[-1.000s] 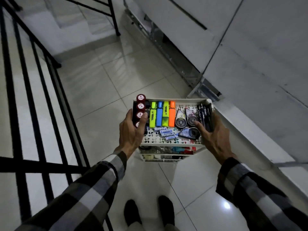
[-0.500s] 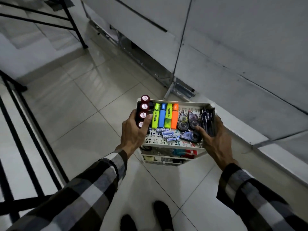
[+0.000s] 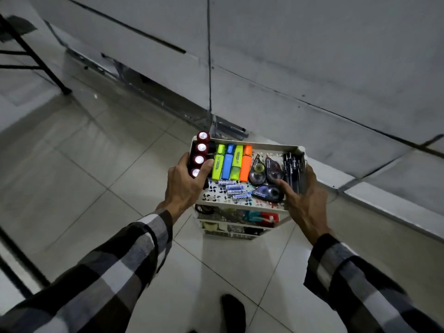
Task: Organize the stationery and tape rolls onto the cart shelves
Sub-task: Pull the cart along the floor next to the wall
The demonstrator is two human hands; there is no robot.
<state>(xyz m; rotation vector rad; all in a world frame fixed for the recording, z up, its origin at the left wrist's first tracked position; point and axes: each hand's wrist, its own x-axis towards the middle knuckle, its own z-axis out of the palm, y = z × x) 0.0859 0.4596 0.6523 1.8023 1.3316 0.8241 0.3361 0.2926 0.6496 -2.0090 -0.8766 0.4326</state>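
A glossy pale tiled floor (image 3: 79,169) lay below grey wall panels (image 3: 312,56). On it stood a small white plastic cart (image 3: 245,143) with perforated shelves, seen from above. The left hand (image 3: 185,186) gripped the cart's left edge, thumb over a row of dark red tape rolls (image 3: 200,156) and fingers curled down the outside. The right hand (image 3: 305,195) held the right edge beside a bundle of dark pens (image 3: 292,171), its thumb lying inside the shelf. Between them on the top shelf lay four highlighters (image 3: 231,162) in yellow, blue, green and orange, three grey correction-tape dispensers (image 3: 265,179) and some small blue-labelled batteries (image 3: 234,189). The lower shelves (image 3: 240,218) held blurred items.
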